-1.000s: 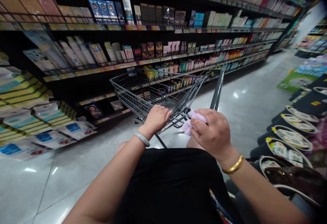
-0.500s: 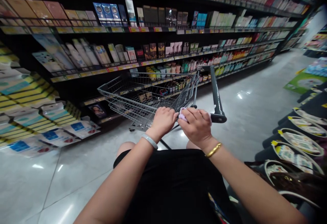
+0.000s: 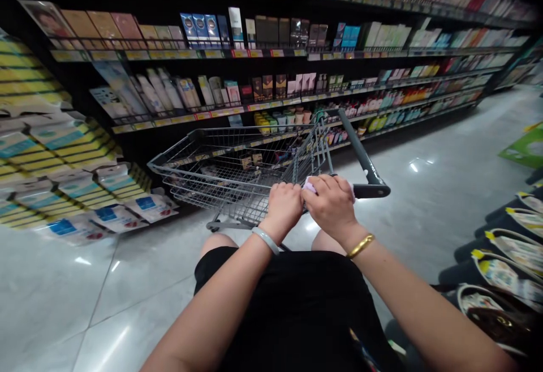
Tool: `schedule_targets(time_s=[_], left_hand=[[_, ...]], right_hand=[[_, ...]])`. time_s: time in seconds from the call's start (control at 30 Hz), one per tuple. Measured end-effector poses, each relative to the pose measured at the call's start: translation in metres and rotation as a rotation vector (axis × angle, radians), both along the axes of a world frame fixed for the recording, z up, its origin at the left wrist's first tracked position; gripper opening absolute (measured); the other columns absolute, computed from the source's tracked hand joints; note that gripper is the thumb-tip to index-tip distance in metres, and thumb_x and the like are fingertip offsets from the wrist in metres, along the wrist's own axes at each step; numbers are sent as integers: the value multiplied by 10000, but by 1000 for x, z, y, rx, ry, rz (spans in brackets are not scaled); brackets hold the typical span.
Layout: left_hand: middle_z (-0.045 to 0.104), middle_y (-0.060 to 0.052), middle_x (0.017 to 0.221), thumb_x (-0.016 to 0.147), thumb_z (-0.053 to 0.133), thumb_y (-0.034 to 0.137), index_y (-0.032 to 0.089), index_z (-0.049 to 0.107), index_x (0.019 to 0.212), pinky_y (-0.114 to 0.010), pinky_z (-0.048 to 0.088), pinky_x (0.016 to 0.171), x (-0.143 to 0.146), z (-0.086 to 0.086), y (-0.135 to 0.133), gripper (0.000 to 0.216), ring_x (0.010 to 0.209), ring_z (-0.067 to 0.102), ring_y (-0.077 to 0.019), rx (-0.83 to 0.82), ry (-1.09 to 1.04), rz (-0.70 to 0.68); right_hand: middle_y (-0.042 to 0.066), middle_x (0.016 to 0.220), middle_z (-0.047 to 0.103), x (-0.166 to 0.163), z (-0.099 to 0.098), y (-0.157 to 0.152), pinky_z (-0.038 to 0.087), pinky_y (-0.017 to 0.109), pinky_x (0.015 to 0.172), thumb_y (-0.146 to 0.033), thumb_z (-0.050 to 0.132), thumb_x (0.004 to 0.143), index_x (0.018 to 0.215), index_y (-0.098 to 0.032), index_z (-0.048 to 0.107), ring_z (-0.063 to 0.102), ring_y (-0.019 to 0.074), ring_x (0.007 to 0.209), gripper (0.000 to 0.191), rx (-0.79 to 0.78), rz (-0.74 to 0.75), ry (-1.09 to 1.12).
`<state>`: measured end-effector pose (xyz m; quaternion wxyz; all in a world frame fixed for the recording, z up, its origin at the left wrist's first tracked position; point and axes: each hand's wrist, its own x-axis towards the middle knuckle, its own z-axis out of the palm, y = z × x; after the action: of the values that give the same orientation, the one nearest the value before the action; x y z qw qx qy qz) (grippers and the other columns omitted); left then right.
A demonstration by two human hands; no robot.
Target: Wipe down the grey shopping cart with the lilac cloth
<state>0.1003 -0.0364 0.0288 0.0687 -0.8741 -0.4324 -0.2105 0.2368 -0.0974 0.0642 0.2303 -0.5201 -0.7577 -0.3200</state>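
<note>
A grey wire shopping cart (image 3: 237,160) stands in front of me in a shop aisle, turned sideways toward the shelves. My left hand (image 3: 285,205) is closed on the near rear edge of the cart. Right beside it, my right hand (image 3: 331,205) is closed over a small pale purple cloth (image 3: 309,185), pressing it against the cart's dark handle bar (image 3: 360,154). A pale bangle sits on my left wrist and a gold one on my right. The cart's basket looks empty.
Long dark shelves (image 3: 271,55) full of boxes, tubes and bottles run along the left and back. Stacked packets (image 3: 63,174) fill the low left shelves. Bags (image 3: 509,247) in dark bins line the right edge. Glossy grey floor (image 3: 445,191) stretches down the aisle.
The cart has swung round to the left and nearer. My right hand moved with the cloth from beside the cart onto its handle, close to my left hand.
</note>
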Motion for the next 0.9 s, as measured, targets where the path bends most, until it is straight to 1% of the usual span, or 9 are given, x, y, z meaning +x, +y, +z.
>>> schedule_targets(time_s=[0.07,0.17,0.27,0.37,0.43,0.53,0.67,0.8,0.9], left_hand=[[633,-83,855,962,429,321,169,599,887,-407,366,807,-1,-1,-3,240,871,557,-251,7,-11,-14],[632,-87,881,966,424,322,171,595,917,-407,384,808,-2,-4,-5,234,888,555,-250,17,-29,-46],[642,-82,896,935,452,218,166,606,932,-400,416,828,-4,-5,-3,163,888,563,-237,-11,-56,-75],[661,-72,946,896,479,135,166,626,961,-371,449,884,-14,-7,3,163,937,578,-217,-57,-102,-171],[671,-65,1015,882,478,96,168,629,1042,-346,461,918,-26,-8,6,231,988,582,-203,-61,-139,-231],[678,-68,1107,879,468,71,171,592,1210,-366,464,952,-46,-13,7,367,1033,592,-205,-34,-166,-188],[679,-68,1175,901,459,92,192,538,1322,-416,453,983,-63,-21,6,439,1077,595,-219,-6,-154,-105],[638,-99,1273,909,449,94,169,495,1365,-425,417,1056,-67,-24,5,464,1164,569,-213,20,-141,-121],[629,-102,1293,926,439,113,170,483,1376,-426,411,1068,-68,-24,7,457,1185,561,-209,22,-131,-121]], right_hand=[[60,1157,651,4,5,1,294,415,921,-245,576,885,901,-246,680,503,241,1061,105,-39,3,17],[78,1155,636,6,8,4,292,413,884,-245,617,837,903,-235,682,495,258,1050,93,-38,-61,103],[97,1115,638,-4,-2,12,281,425,871,-229,581,857,899,-220,682,486,264,1016,109,-24,-99,116],[100,1086,647,-14,-15,20,276,422,868,-208,516,900,901,-216,682,480,249,977,167,-53,-41,52],[92,1074,647,-14,-16,21,276,410,859,-209,523,893,930,-227,683,479,242,963,166,-93,5,35],[89,1049,641,-10,-8,22,277,399,837,-226,570,847,931,-223,677,477,243,944,136,-145,-5,51],[104,1092,626,-13,-8,29,280,406,834,-231,582,837,912,-207,667,470,257,965,116,-103,-98,117],[80,1118,632,-20,-24,36,297,392,841,-222,546,881,906,-235,673,476,246,994,130,-91,23,120],[64,1143,621,-19,-29,38,317,372,850,-240,577,866,905,-249,671,485,233,996,102,-128,97,168]])
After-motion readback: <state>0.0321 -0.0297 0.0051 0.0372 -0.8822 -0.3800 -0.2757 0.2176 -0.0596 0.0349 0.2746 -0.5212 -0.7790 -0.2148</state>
